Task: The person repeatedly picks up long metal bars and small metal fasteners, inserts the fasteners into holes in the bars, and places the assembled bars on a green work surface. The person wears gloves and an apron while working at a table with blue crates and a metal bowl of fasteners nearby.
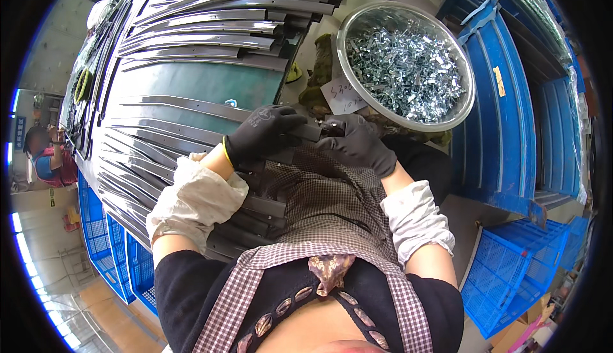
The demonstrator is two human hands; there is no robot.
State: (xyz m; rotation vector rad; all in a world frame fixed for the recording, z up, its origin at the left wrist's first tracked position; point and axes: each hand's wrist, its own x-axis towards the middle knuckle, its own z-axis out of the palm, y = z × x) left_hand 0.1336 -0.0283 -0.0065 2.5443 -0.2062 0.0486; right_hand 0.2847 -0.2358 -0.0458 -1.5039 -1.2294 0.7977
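Observation:
Both my hands wear black gloves and meet at the end of a long dark trim strip point(310, 133). My left hand point(265, 133) is closed around the strip a little short of its end. At the tip, the fingers of my right hand point(363, 143) are bent and pinched together. A small dark, shiny bit shows between them, too hidden to name. Just beyond my right hand stands a big clear basin point(469, 101) full of small shiny metal clips point(408, 66). More dark strips point(211, 40) lie side by side on the green-topped table point(185, 85).
A paper with handwriting point(343, 96) lies against the basin. To the right are a large blue metal bin point(495, 129) and a blue plastic crate point(511, 270). Blue crates point(118, 251) stand at the left below the table. Another person point(48, 158) is at the far left.

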